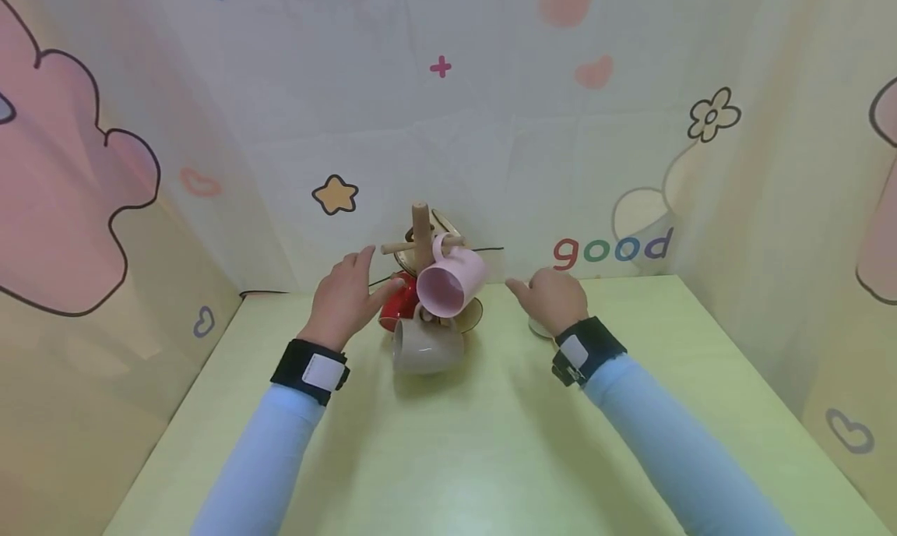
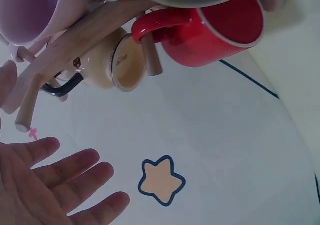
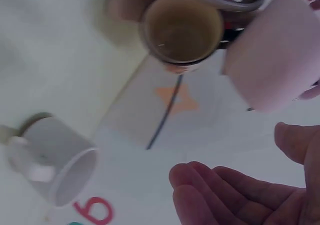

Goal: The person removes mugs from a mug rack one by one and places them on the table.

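Note:
A wooden mug tree (image 1: 420,232) stands at the back of the table, hung with several mugs. The pink mug (image 1: 464,277) hangs high on the right, the red mug (image 1: 396,304) on the left, and a pale grey mug (image 1: 434,350) low in front. A cream mug (image 2: 97,65) shows behind the post. My left hand (image 1: 343,301) is left of the tree, fingers spread, touching no mug; a bare peg (image 2: 30,105) shows near it. To the tree's right, my right hand (image 1: 557,298) holds nothing, its fingers loosely bent. Beyond it, a white mug (image 3: 52,155) is mostly hidden in the head view.
The pale yellow-green table (image 1: 434,458) meets a printed cloth backdrop (image 1: 378,68) behind and on both sides. A thin dark cord (image 1: 265,292) lies along the table's back edge.

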The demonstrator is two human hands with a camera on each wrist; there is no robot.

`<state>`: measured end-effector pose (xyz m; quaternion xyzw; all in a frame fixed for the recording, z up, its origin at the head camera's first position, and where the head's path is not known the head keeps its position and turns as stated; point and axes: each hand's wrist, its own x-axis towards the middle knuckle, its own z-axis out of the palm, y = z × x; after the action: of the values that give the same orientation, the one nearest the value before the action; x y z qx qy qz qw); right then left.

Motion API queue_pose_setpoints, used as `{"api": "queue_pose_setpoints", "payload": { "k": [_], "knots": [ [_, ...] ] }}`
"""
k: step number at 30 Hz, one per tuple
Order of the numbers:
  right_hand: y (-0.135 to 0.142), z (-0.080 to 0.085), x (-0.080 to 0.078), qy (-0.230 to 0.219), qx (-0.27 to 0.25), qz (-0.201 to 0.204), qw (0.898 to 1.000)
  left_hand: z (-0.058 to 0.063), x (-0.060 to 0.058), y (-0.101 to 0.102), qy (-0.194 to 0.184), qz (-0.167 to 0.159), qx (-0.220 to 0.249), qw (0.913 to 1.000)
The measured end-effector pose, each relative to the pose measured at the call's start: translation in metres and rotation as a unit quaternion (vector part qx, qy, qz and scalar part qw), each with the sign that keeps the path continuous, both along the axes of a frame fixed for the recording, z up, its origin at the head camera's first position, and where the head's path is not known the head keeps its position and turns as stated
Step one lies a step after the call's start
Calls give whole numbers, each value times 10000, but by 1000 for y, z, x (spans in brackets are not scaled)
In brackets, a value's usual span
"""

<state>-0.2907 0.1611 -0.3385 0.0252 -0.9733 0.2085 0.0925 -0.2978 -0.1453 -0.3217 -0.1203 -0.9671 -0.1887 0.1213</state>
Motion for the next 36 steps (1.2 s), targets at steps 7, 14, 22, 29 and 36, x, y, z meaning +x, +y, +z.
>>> {"api": "queue_pose_setpoints", "payload": {
  "k": [7,14,22,29,36],
  "knots": [
    [-32,33,-6,190,-91,320,9993,17,-13,8,162,-63,-137,9998],
    [-54,48,-14,299,-133,616,9976,23,-19,12,251,-88,-161,9995],
    [-69,55,-23,525,-205,886,9945,27,-24,16,326,-165,-461,9983],
    [-71,56,-27,738,39,968,9926,26,-23,20,299,-128,-553,9979],
    [-75,60,-26,659,201,857,9939,19,-24,21,280,-24,-256,9993]
  ]
}}
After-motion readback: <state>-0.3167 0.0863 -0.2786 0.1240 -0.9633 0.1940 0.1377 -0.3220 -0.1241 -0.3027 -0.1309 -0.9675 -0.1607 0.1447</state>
